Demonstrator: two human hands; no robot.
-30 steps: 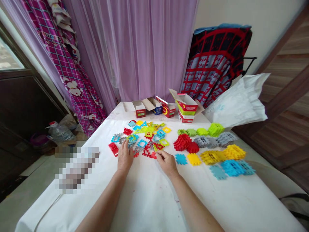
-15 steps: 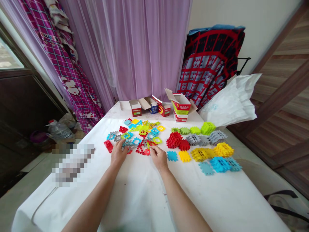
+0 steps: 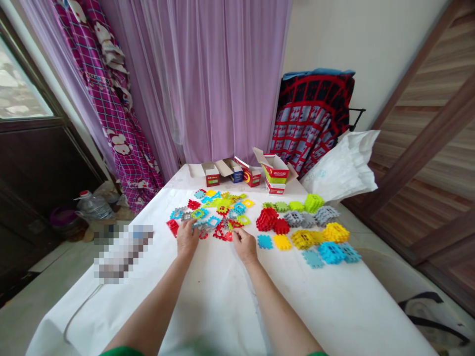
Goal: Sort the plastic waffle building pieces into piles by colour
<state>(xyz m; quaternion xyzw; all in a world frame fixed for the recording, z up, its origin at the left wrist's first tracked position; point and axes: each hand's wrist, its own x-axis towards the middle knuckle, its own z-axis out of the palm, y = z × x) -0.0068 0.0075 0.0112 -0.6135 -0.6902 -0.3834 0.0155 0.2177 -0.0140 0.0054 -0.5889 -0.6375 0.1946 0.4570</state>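
Note:
Loose interlocking plastic tiles (image 3: 212, 221) in several colours lie in a mixed heap, some solid, some with open frames. My left hand (image 3: 187, 240) rests at the heap's near left side, fingers apart, touching or just over blue and grey tiles; its fingertips are partly hidden. At the near right side, my right hand (image 3: 245, 245) has thumb and forefinger pressed together beside red tiles (image 3: 221, 233). What they pinch, if anything, is too small to make out. A red piece (image 3: 172, 227) lies left of my left hand.
Sorted tile stacks stand to the right: red (image 3: 266, 219), green (image 3: 313, 202), grey (image 3: 326, 215), yellow (image 3: 336, 232) and blue (image 3: 331, 252). Small open cardboard boxes (image 3: 275, 168) line the back of the white-covered table (image 3: 218, 301). A white bag (image 3: 339, 165) leans behind the right edge.
The camera view has shifted and tilted slightly. My left hand's fingers have drawn in a little at the heap's edge; my right hand stays nearly in place, still pinching.

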